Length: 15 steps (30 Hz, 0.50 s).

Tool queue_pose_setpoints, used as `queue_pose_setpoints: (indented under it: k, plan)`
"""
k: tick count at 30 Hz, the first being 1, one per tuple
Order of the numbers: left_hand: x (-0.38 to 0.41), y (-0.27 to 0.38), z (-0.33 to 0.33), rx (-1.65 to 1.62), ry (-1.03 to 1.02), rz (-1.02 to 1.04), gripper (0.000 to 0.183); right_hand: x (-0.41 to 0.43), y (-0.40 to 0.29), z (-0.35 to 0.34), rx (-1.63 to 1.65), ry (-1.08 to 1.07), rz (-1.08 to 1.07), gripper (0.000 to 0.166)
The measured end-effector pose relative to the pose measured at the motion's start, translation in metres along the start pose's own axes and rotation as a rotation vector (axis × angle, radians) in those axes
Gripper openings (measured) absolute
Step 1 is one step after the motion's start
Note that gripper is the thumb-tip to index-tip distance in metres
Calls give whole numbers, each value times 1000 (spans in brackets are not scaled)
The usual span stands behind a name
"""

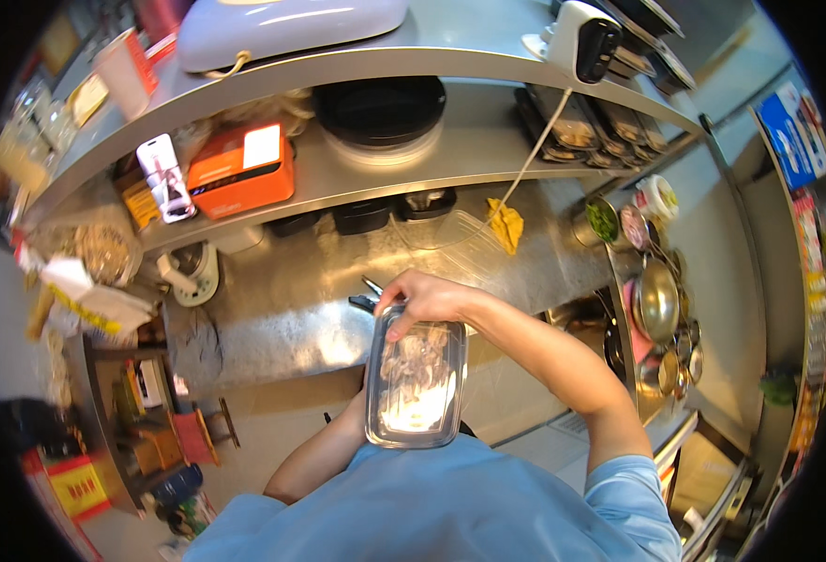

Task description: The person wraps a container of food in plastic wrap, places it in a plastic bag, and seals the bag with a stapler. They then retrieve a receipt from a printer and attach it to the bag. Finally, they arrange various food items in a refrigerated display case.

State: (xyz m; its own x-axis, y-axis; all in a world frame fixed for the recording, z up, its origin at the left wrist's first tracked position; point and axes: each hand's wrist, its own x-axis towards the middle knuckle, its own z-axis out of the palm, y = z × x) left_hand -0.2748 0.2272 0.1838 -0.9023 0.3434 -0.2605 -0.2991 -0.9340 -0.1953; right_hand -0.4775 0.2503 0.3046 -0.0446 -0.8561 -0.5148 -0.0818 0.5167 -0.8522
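Observation:
A rectangular food container with a clear plastic lid [423,379] is held upright or tilted close to my blue shirt, with pale food showing through the lid. My right hand [420,298] grips its far end, thumb on the lid and fingers over the edge. At the container's left side, my left hand [364,393] is mostly hidden behind it; only its edge and the wrist show. Just beyond the container, a dark-handled tool [363,303] lies on the steel worktop [279,330]. Clear plastic lids [469,242] rest farther back, beside a yellow cloth [505,225].
A steel shelf above the worktop holds an orange device [240,179], a phone [165,175] and stacked lidded trays [567,130]. A kitchen scale [191,277] stands at the left. Metal bowls [656,298] and a container of chopped greens [601,221] are at the right.

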Motion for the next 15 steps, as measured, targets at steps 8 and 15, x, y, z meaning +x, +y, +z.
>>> queue_pose_setpoints:
  k: [8, 15]
  plan:
    - [-26, 50, 1, 35, 11, -45, 60, 39, -29, 15, -189, 117, -42, 51]
    - [-26, 81, 4, 56, 33, 83, 61, 50, -45, 2, -235, 39, -262, 42]
